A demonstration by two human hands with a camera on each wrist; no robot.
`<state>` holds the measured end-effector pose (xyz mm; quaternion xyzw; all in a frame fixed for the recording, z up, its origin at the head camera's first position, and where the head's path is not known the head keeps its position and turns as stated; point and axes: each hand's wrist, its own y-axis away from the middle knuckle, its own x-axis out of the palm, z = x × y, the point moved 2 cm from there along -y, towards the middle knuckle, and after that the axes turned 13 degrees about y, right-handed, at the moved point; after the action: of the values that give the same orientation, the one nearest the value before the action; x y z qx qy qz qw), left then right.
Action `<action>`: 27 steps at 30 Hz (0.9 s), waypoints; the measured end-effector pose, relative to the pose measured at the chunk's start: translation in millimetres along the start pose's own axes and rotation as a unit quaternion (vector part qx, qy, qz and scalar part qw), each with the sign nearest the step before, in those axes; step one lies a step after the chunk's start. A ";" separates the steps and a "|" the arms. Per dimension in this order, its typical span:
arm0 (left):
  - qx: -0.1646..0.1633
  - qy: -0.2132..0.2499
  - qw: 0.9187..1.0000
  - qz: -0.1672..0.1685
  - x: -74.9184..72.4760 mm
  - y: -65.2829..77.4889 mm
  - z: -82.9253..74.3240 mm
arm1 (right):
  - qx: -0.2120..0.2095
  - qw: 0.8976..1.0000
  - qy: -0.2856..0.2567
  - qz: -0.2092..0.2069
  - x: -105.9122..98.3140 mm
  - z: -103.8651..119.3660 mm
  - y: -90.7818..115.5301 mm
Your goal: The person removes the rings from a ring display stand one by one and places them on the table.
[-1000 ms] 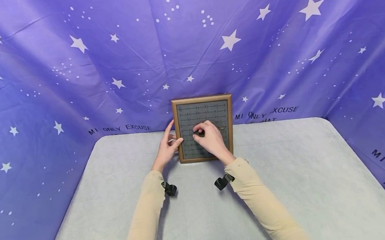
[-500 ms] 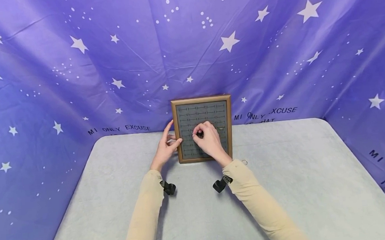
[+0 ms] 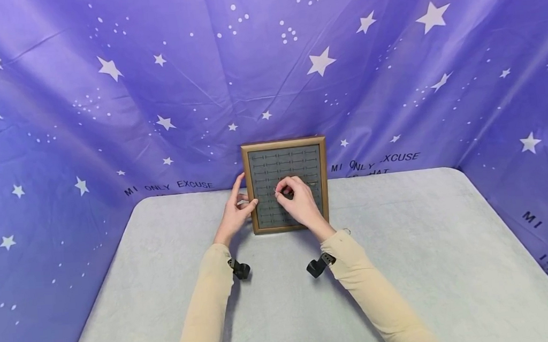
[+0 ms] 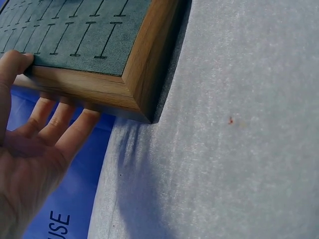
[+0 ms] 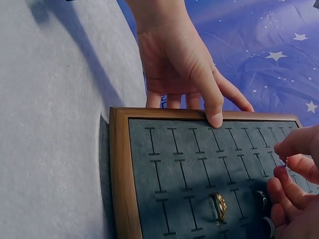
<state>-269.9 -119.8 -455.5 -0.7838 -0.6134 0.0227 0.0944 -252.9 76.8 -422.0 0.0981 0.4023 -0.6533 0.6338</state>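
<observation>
A ring display tray (image 3: 266, 167), with a wooden frame and dark grey slotted padding, stands tilted up at the back of the table. My left hand (image 3: 233, 217) grips its left edge, thumb on the front and fingers behind, as the left wrist view also shows. Over the middle of the slots, my right hand (image 3: 301, 200) pinches a small silver ring (image 5: 284, 162) between thumb and fingertip, much of it hidden by the fingers. A gold ring (image 5: 220, 208) sits in a slot, and two silver rings, one of them a plain band (image 5: 269, 227), show close by that hand.
The tray stands on a pale grey table (image 3: 407, 268) near its back edge. Behind hangs a purple cloth (image 3: 191, 102) with white stars. A small ring-shaped thing (image 3: 347, 231) lies on the table beside the right sleeve.
My right fingertips have come together and lowered slightly at the slots; the silver ring, plainer a second ago, is now mostly covered. The left hand keeps its hold. The head view has shifted a little.
</observation>
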 end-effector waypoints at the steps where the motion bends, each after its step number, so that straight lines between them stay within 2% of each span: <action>1: 0.001 -0.001 1.000 0.000 1.4 1.9 -3.6 | 0.000 1.000 -0.004 -0.001 -0.8 -0.6 0.7; 18: -0.003 -0.011 1.000 -0.003 3.2 3.8 -4.3 | 0.006 0.999 -0.012 -0.033 -19.2 -5.7 16.3; 27: 0.009 -0.034 0.999 -0.002 4.8 5.4 -8.2 | 0.011 0.999 -0.032 -0.040 -25.5 -12.5 29.1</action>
<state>-262.3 -117.4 -448.1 -0.7806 -0.6173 0.0547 0.0810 -226.7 107.7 -425.7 0.0678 0.3784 -0.6850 0.6188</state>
